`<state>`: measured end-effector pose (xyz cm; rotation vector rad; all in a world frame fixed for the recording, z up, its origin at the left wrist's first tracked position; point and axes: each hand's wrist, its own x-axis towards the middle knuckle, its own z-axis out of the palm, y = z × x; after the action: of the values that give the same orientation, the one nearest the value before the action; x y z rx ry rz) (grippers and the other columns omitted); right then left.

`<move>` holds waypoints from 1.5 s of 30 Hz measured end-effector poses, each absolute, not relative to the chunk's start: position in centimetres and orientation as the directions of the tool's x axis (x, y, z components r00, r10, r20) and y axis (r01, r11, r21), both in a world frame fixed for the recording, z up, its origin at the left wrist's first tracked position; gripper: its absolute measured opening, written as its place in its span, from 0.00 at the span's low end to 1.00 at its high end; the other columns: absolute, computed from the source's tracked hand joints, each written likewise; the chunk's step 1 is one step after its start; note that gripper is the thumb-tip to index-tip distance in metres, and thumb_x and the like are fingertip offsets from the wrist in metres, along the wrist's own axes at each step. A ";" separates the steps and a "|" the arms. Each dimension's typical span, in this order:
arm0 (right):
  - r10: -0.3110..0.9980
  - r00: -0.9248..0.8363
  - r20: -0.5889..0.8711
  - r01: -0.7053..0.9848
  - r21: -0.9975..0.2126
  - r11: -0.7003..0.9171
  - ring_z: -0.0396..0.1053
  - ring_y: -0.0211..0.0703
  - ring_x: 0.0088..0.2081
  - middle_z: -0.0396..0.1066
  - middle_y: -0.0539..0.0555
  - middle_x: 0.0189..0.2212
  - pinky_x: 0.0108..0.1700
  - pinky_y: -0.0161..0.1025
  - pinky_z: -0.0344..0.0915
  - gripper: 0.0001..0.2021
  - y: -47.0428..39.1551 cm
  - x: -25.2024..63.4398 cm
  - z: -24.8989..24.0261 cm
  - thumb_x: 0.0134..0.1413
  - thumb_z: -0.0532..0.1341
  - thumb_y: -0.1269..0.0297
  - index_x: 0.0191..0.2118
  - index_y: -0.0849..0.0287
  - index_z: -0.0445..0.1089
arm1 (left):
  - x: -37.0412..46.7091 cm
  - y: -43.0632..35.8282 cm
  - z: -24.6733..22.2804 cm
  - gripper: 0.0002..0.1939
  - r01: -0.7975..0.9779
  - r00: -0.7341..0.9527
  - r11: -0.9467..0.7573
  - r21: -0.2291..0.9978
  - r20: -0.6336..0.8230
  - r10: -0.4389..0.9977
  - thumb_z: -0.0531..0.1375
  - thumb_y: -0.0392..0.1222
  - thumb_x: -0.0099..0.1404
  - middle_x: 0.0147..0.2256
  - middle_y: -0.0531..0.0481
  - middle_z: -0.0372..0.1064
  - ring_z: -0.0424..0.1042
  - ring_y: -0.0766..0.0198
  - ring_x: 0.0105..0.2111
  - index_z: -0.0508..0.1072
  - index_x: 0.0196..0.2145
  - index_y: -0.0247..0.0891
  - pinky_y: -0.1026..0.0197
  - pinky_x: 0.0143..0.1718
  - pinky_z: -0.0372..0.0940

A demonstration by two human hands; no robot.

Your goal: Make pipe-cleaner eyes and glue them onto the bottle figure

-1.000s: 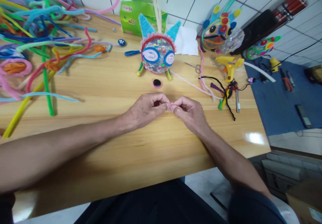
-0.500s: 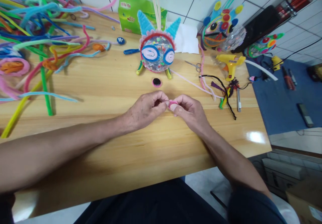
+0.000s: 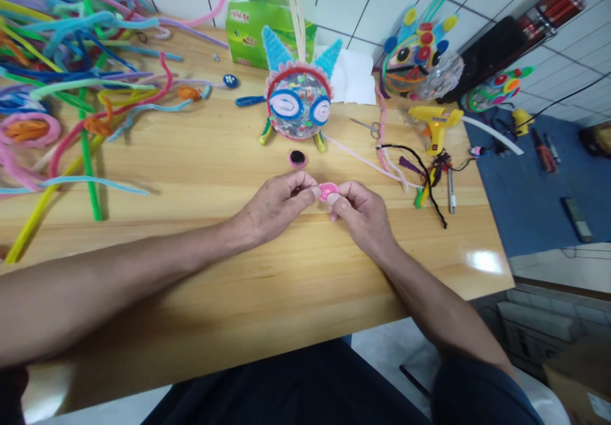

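Between my two hands is a small pink disc [image 3: 328, 191], pinched at its left edge by my left hand [image 3: 281, 205] and at its right edge by my right hand [image 3: 360, 212]. Just above them, a black disc with a pink rim [image 3: 298, 158] lies on the wooden table [image 3: 267, 285]. Behind it stands a clear round figure [image 3: 300, 107] with blue pointed ears, blue-rimmed eyes and yellow-green feet. A blue loop sticks out at its left side.
Colourful pipe cleaners [image 3: 86, 62] cover the left side. A green packet [image 3: 248, 27] stands behind the figure. Scissors [image 3: 371, 127], a yellow glue gun [image 3: 435, 126], a pen [image 3: 451, 189] and two more decorated figures are on the right.
More of the pink disc's face now shows between my fingertips; my right fingers have shifted slightly to the right.
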<state>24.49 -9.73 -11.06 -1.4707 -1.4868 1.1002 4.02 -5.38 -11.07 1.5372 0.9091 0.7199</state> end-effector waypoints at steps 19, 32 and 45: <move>0.998 -0.057 -0.009 0.263 -0.965 0.006 0.71 0.37 0.30 0.76 0.47 0.29 0.36 0.38 0.69 0.14 -9.8 24.0 -11.2 0.65 0.67 0.48 0.39 0.54 0.73 | 4.4 -5.3 -11.6 0.11 0.105 0.456 -0.003 0.994 -0.046 0.889 0.60 0.47 0.70 0.21 0.58 0.62 0.62 0.67 0.25 0.70 0.32 0.39 0.64 0.28 0.60; 1.000 0.016 -0.018 0.206 -0.978 -0.021 0.69 0.34 0.25 0.74 0.44 0.26 0.31 0.36 0.69 0.15 -9.7 23.4 -11.4 0.56 0.72 0.52 0.37 0.54 0.69 | 4.4 -5.7 -11.7 0.10 0.162 0.437 -0.075 0.984 -0.003 0.900 0.60 0.45 0.71 0.24 0.57 0.64 0.63 0.67 0.27 0.72 0.34 0.39 0.65 0.30 0.60; 0.994 0.020 0.104 0.275 -0.957 0.094 0.70 0.36 0.27 0.73 0.44 0.28 0.33 0.38 0.69 0.09 -10.4 23.3 -12.0 0.62 0.68 0.57 0.44 0.51 0.70 | 4.5 -5.9 -11.3 0.10 0.069 0.424 0.019 0.997 -0.047 0.904 0.63 0.46 0.69 0.21 0.57 0.65 0.62 0.69 0.23 0.77 0.34 0.38 0.66 0.26 0.59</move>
<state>23.30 -10.40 -11.97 -1.3474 -1.4287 0.9651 4.46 -5.92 -11.30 1.4060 0.9382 0.8253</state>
